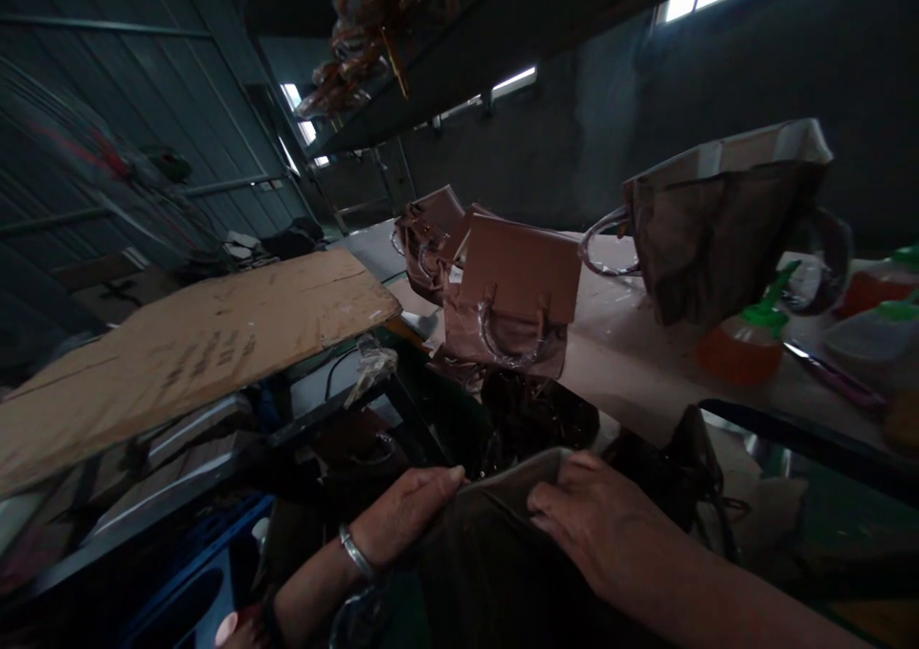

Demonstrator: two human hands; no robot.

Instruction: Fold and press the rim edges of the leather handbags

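Low in the middle of the head view is a dark handbag body (495, 553) with a lighter rim, its lower part lost in shadow. My left hand (409, 510), with a silver bangle on its wrist, pinches the left end of that rim. The fingers of my right hand (593, 515) are curled over the rim at its right end. Just beyond my hands stands a brown handbag (521, 271) with a plastic-wrapped handle, on the worktable. Dark bags or pieces (538, 410) lie in shadow between it and my hands.
On the worktable (610, 343) are an upright dark bag (710, 228), a bottle of orange liquid with a green spout (739, 347) and another brown handbag (431, 237). Flat cardboard (201, 333) spans the left. A shelf (503, 36) with plastic-wrapped items hangs overhead. A blue crate (193, 582) is lower left.
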